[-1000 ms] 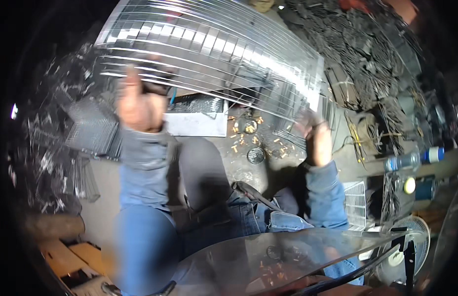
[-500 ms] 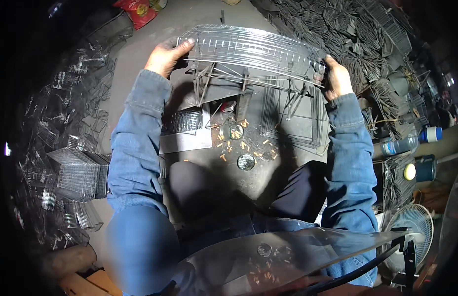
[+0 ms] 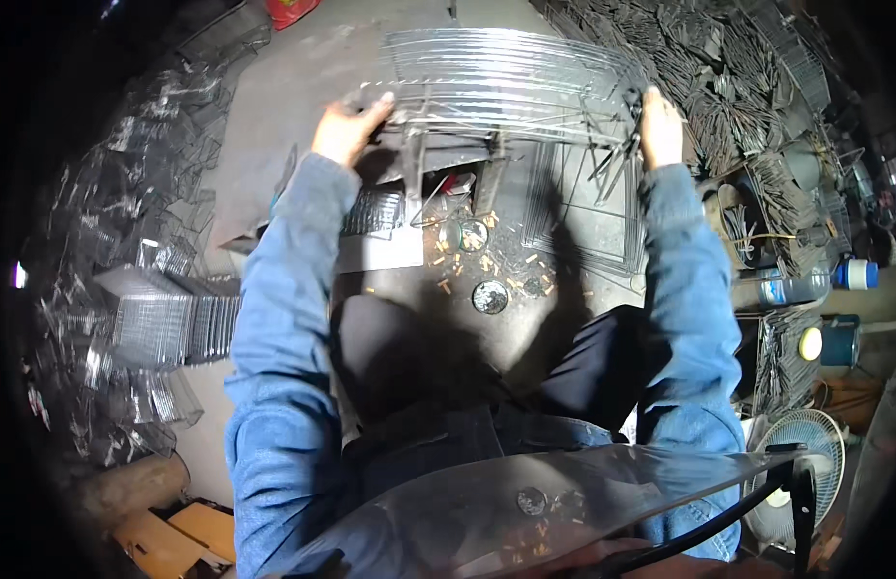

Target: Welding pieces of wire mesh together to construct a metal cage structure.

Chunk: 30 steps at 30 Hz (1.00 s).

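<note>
A wide, shiny wire rack (image 3: 506, 72) of long parallel rods is held up between my two outstretched arms. My left hand (image 3: 347, 131) is closed on its near left end, with the thumb along the top. At the right end, my right hand (image 3: 662, 130) grips the rack's edge, its fingers partly hidden behind the wires. Dark metal uprights (image 3: 413, 179) of a low stand show just beneath the rack; whether the rack touches them I cannot tell.
Flat wire frames (image 3: 588, 227) lie stacked right of the stand. Small tan pieces (image 3: 458, 265) and a round dish (image 3: 490, 297) are on the floor before my knees. Wire baskets (image 3: 163, 328) stand left; bundled rods (image 3: 728, 125), a bottle (image 3: 796, 287) and a fan (image 3: 800, 473) are right.
The rack has tilted, so its rods spread wider in view. My left hand has shifted slightly right and nearer, the right hand slightly farther away. Both keep their grip.
</note>
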Motion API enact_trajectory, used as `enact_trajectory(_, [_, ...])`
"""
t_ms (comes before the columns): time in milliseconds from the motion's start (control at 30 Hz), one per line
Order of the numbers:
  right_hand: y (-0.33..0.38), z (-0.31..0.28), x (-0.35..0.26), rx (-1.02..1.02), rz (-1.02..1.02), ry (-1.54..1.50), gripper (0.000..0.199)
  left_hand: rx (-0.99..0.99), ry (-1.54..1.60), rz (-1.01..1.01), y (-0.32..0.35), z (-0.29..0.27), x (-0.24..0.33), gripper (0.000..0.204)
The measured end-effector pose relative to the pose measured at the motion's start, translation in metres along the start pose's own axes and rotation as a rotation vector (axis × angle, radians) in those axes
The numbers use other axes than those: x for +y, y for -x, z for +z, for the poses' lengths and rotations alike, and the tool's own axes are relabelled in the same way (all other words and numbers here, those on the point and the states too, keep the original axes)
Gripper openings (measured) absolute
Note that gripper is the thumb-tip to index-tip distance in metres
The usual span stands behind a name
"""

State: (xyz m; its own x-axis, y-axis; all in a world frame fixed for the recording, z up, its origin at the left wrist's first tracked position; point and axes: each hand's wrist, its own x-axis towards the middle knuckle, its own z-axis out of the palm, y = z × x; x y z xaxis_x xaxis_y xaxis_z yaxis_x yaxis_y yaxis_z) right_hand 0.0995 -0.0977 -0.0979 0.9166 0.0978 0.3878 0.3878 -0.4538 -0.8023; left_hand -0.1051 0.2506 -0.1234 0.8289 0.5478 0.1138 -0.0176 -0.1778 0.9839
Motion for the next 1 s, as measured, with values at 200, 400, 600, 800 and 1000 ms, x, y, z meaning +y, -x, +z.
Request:
enact_trajectory(200, [0.034, -0.007, -0.060, 0.289, -0.069, 0.054, 0.038, -0.078, -0.235, -0.021, 0.059, 0.020, 0.043, 0.051])
enact_trajectory(400, [0.156, 0.032, -0.053, -0.521, -0.166, -0.117, 0.046, -0.605, 0.004, -0.024, 0.194, -0.036, 0.035, 0.033])
enact_trajectory(600, [0.152, 0.051, -0.021, -0.416, -0.299, 0.179, 0.045, -0.073, -0.477, -0.259, 0.486, -0.224, -0.152, 0.028])
enact_trajectory(800, [0.123, 0.034, 0.020, -0.339, -0.144, 0.253, 0.039, 0.349, -0.720, -1.555, 0.625, -0.186, -0.311, 0.095])
enact_trajectory(1000, [0.088, 0.046, 0.078, -0.318, -0.120, 0.264, 0.047, -0.013, -1.309, -1.107, 0.693, -0.239, -0.470, 0.085])
